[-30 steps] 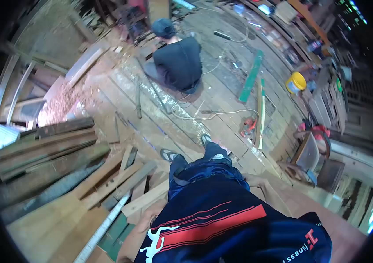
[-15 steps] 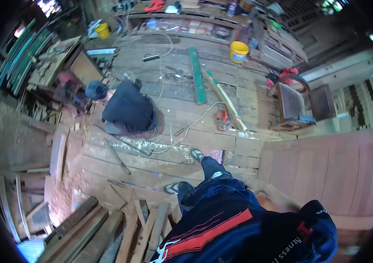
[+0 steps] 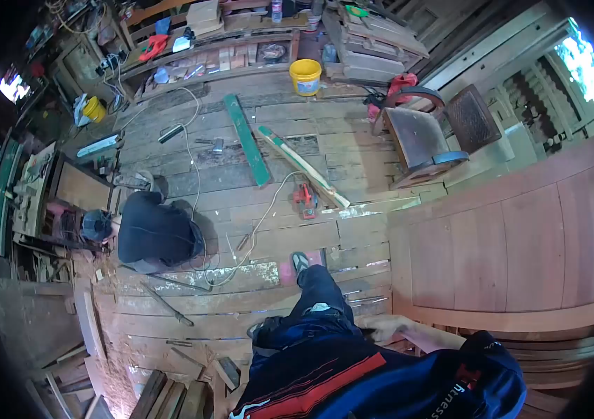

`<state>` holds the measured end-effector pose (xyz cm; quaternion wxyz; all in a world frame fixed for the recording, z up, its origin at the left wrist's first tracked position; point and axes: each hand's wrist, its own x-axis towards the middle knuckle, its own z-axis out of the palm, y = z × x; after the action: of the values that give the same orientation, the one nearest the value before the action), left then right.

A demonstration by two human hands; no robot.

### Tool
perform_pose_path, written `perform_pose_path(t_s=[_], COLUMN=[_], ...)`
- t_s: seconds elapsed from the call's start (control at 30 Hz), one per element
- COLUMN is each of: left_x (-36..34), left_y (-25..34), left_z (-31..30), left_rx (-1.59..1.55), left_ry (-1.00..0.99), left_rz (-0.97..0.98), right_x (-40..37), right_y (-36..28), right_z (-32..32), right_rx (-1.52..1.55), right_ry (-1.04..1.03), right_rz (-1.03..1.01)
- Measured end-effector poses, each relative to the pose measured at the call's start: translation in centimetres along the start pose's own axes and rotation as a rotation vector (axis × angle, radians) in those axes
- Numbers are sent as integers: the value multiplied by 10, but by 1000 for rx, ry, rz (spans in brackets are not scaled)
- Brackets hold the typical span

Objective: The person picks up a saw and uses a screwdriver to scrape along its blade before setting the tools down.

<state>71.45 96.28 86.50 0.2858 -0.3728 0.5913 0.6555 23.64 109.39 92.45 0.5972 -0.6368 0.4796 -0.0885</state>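
My right hand [image 3: 384, 327] is beside my hip at the lower middle, its fingers curled near a small dark thing I cannot make out. A large wooden panel [image 3: 479, 251] lies to the right of that hand. My left hand is out of view. My dark shirt [image 3: 353, 377] with a red stripe fills the bottom, and my sandalled foot [image 3: 300, 262] rests on the plank floor by a pinkish patch.
Another person [image 3: 156, 232] crouches at the left. A red power tool [image 3: 305, 201], a green board [image 3: 247, 140], a long plank [image 3: 304, 166] and a pale cord lie on the floor. Beyond are a yellow bucket [image 3: 305, 77] and a wooden chair [image 3: 419, 143].
The view has swung to the right, so the floor items and crouching person appear further left and more of the panel shows. My right hand now shows more clearly beside my hip.
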Motion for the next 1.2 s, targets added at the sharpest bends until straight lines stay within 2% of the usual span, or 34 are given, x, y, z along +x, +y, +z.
perform_pose_path(t_s=[0.07,0.17,0.23,0.27,0.33,0.43,0.47,0.53,0.57,0.63,0.67,0.77,0.8,0.87,0.9,0.93,1.03,1.07,1.2], left_x=[10,19,31,32,42,54,60,75,84,99,109,145,140,126,119,115,174,156,97], left_y=[14,35,55,62,79,96,99,104,106,108,104,61,71,93,102,103,41,46,55], left_z=[-2,-7,-14,-21,-32,-45,-46,-46,-46,-49,-52,-62,-72,-72,-69,-63,-51,-46,-48], left_rx=[33,78,118,125,169,224,238,294,344,408,413,180,269,182,141,40,112,89,225], left_ry=[-44,-112,-163,-190,-246,-360,-390,-467,-512,-567,-575,-485,-351,-21,141,197,-110,2,117], left_rz=[-26,-42,-41,-32,-21,-6,9,56,90,158,168,119,136,192,217,236,263,269,112], right_x=[1,-4,-17,-22,-29,-48,-48,-49,-47,-45,-40,-36,-28,-3,7,17,47,56,92], right_y=[79,62,61,73,104,92,95,61,74,99,84,169,186,204,210,212,214,213,207], right_z=[25,-23,-47,-56,-63,-79,-75,-95,-91,-88,-86,-51,-43,-27,-21,-16,-6,-2,15], right_rx=[197,342,572,569,417,841,873,989,810,640,949,803,714,530,452,378,178,115,-148], right_ry=[44,64,47,-43,-33,204,330,234,141,107,302,866,1004,1154,1193,1214,1232,1229,1197], right_rz=[-115,-304,-159,-104,-29,340,295,230,334,418,363,439,478,585,624,655,721,733,743])
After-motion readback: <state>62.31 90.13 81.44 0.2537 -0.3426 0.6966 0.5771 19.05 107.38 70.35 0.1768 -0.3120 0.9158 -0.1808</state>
